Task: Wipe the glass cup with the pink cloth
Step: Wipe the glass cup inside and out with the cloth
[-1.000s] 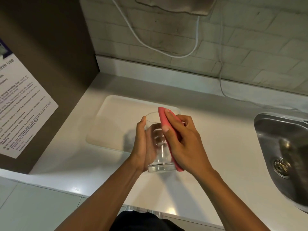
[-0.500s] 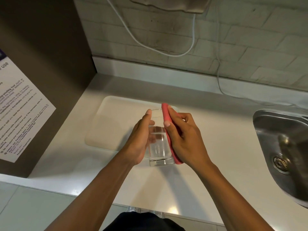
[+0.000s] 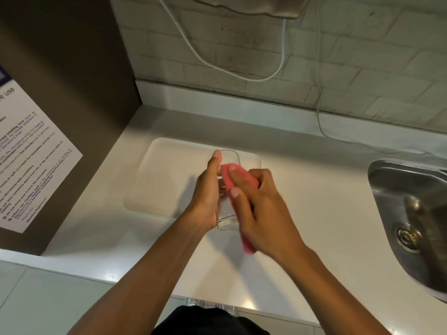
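Observation:
A clear glass cup (image 3: 227,220) is held upright above the white counter, its rim towards the wall. My left hand (image 3: 207,199) grips the cup's left side, thumb up near the rim. My right hand (image 3: 262,209) presses a folded pink cloth (image 3: 238,176) against the cup's right side and front. The cloth runs from near the rim down past the base, its lower end (image 3: 249,247) sticking out under my palm. Most of the cup's wall is hidden by the cloth and fingers.
A pale rectangular mat (image 3: 167,180) lies on the counter (image 3: 314,213) behind the hands. A steel sink (image 3: 411,213) sits at the right. A dark cabinet side with a printed notice (image 3: 31,170) stands at the left. White cables (image 3: 321,122) hang along the tiled wall.
My right hand has slid the pink cloth down and across the front of the cup, its lower end now trailing below the base. The left hand keeps its hold on the cup.

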